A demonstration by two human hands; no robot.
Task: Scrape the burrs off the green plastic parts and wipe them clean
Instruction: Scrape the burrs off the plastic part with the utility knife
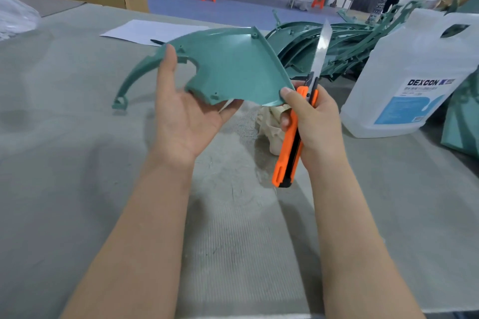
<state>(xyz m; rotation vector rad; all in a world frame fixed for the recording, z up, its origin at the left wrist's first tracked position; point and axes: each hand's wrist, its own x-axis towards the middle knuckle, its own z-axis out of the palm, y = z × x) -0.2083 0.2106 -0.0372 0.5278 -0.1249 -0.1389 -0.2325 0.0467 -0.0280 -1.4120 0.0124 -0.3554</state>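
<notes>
Green plastic part (228,65) is held up above the desk (77,163), gripped at its left edge by the left hand (186,116) and pinched at its lower right corner by the right hand's (313,122) thumb. Orange utility knife (293,142) is gripped in the same right hand, blade pointing up. More green parts (324,44) are piled behind, a cloth (269,124) lies beneath, and a DEXCON jug (412,77) stands at right.

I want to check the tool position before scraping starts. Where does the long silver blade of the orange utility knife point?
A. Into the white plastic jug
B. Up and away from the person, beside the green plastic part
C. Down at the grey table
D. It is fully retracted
B: the right hand grips the orange utility knife, whose long silver blade rises beside the green plastic part that the left hand holds.
</notes>
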